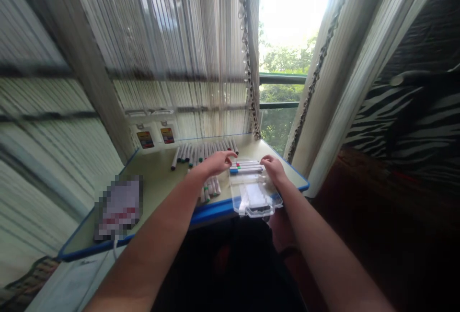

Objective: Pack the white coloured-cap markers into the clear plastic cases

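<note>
From the head view, the clear case [253, 196] sits at the front of the surface [158, 178], its handle end jutting past the blue edge [212, 211], with several pens [247, 170] across its far part. The left hand [217, 162] is at its left side, the right hand [275, 169] at its right; whether either grip is closed on anything, I cannot tell. Loose markers [196, 151] crowd the left hand; a wider stretch of surface separates them from the pixelated item [120, 206].
</note>
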The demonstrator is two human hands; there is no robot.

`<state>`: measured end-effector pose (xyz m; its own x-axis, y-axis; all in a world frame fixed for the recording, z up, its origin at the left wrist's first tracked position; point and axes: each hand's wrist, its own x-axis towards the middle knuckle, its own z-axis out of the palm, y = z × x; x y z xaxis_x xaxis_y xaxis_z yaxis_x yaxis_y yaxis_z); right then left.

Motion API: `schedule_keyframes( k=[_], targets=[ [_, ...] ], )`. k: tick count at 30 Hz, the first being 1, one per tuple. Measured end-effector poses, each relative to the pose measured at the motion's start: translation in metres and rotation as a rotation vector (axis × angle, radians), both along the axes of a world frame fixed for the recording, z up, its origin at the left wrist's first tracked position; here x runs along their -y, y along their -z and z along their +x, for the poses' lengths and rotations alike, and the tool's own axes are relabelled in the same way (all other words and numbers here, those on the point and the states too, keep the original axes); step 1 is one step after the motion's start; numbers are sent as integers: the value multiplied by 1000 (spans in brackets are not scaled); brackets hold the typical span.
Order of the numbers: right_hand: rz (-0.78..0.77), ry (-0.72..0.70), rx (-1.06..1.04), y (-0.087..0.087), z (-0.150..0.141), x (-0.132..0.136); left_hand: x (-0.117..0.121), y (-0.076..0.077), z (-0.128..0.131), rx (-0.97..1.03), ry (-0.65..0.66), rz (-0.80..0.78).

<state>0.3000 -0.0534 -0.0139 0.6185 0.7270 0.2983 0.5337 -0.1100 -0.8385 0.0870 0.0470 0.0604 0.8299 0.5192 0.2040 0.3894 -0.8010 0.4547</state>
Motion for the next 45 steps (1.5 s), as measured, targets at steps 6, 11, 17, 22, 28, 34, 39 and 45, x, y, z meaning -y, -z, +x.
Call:
schedule_keyframes(
  k=[6, 11, 17, 22, 28, 34, 39, 45],
  targets=[
    [-12, -61, 90, -37, -18, 10, 0, -23, -21, 156, -86, 35],
    [-169, -366, 467, -61, -106, 8, -2, -13, -33, 532, -158, -158],
    [-36, -251, 437, -33, -194, -2, -9, 21, -62, 669, -300, -12],
    [228, -52, 322, -2, -210, 1, -11, 42, -85, 622, -457, 123],
    [154, -73, 339, 9, -210, 1, -5, 46, -85, 414, -482, 185],
    [119, -96, 326, 7, -210, 2, -2, 44, -83, 296, -495, 186],
    [87, -74, 367, 7, -210, 2, 1, 42, -83, 299, -505, 191],
    [55, -87, 410, 4, -213, 2, 4, 41, -81, 288, -464, 192]
  ],
)
